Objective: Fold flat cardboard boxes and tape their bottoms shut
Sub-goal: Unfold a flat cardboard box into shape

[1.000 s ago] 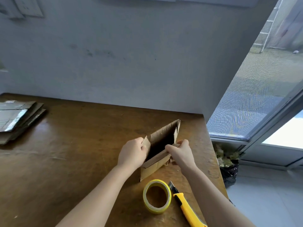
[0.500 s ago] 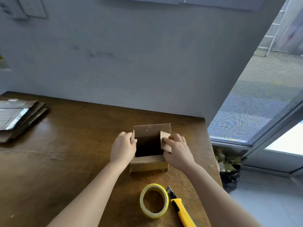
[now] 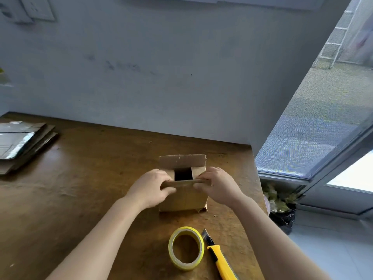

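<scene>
Wood, brown and scuffed, makes up the surface [image 3: 80, 188], which butts against a grey-blue wall [image 3: 161, 77] at 12 o'clock. At 3 o'clock the room opens to a glass door with a mesh screen [image 3: 314, 128] and a pale tiled floor [image 3: 333, 239].

The cardboard box [image 3: 182, 199] stands upright near the surface's right edge, its far flap raised. Both hands are clamped on its near flap. The left hand [image 3: 150, 188] and the right hand [image 3: 219, 184] hold opposite ends, fingers curled over the flap's edge, with a gap between them.

At 6 o'clock from the box lies a yellow tape roll [image 3: 186, 248], flat, with a yellow utility knife [image 3: 219, 257] just beside it at the roll's 3 o'clock. The surface's right edge runs close by the box at 3 o'clock, and beyond it a black bag of foliage [image 3: 282, 217] sits on the floor. Toward 9 o'clock a broad stretch of wood separates the box from a stack of flat cardboard [image 3: 22, 146].

The stack is cut off by the view's left edge, and the knife's handle by the bottom edge. The box's inside shows only as a dark opening. Its left side flap is hidden behind the left hand, and its underside cannot be seen.
</scene>
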Motion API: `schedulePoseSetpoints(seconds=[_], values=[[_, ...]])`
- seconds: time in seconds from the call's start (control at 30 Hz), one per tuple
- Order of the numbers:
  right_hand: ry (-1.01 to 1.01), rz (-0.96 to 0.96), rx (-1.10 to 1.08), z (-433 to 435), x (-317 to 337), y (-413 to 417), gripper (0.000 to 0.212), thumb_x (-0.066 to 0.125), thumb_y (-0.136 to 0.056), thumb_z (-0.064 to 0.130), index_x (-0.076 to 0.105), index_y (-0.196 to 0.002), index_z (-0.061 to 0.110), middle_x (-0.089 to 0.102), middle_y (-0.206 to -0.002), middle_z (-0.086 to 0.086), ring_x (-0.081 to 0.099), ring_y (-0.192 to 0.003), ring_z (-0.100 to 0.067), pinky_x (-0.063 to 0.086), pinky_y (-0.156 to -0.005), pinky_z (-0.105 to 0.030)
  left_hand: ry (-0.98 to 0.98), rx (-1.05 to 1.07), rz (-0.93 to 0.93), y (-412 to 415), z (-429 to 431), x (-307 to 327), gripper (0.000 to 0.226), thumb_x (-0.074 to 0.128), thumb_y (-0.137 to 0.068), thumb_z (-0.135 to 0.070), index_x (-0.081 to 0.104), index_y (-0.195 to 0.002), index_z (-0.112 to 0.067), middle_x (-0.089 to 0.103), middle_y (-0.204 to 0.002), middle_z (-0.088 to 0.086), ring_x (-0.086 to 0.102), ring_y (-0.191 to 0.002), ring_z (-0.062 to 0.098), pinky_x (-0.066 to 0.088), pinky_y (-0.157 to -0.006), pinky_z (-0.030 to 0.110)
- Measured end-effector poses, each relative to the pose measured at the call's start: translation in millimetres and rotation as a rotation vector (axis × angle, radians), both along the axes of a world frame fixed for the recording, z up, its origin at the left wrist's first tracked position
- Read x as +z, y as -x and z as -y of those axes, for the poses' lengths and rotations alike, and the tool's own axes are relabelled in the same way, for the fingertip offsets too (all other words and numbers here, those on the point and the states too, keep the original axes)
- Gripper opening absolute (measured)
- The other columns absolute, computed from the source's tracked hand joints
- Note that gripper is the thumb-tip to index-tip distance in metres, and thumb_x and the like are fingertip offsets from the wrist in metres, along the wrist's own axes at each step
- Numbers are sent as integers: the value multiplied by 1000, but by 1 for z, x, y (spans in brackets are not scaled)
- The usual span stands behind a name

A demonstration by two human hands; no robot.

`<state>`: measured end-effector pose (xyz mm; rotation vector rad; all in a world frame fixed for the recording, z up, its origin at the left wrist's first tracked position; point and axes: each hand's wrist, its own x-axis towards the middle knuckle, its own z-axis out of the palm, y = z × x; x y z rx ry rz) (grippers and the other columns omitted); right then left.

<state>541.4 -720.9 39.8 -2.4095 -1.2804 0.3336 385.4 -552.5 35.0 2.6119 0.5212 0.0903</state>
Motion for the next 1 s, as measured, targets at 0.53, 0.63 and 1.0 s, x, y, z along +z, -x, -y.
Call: schedulePoseSetpoints(seconds=[0.53, 0.63, 1.0], values=[[22, 193, -35, -15, -9, 6, 35, 58, -94, 21, 62, -127, 30, 44, -146, 5, 36, -135, -18, 33, -108, -33, -33, 143, 261, -11, -5, -18, 23, 75, -80, -31, 73, -100, -21, 64, -112, -7, 51, -106, 6, 36, -83, 16], [-23, 166, -21, -15, -16, 6, 29, 55, -96, 22, 66, -122, 29, 57, -135, 11, 47, -126, -13, 42, -100, -28, -47, 138, 300, -9, -3, -22, 23, 73, -83, -28, 75, -103, -17, 65, -116, -5, 50, -110, 7, 39, -89, 18], [-125, 112, -69, -11, -28, 9, 28, 57, -94, 32, 69, -119, 24, 56, -137, 7, 44, -131, -14, 37, -105, -29, -392, -396, 311, 5, 64, -44, 7, 71, -75, -13, 68, -81, -14, 60, -74, 2, 58, -68, 20, 47, -50, 27]])
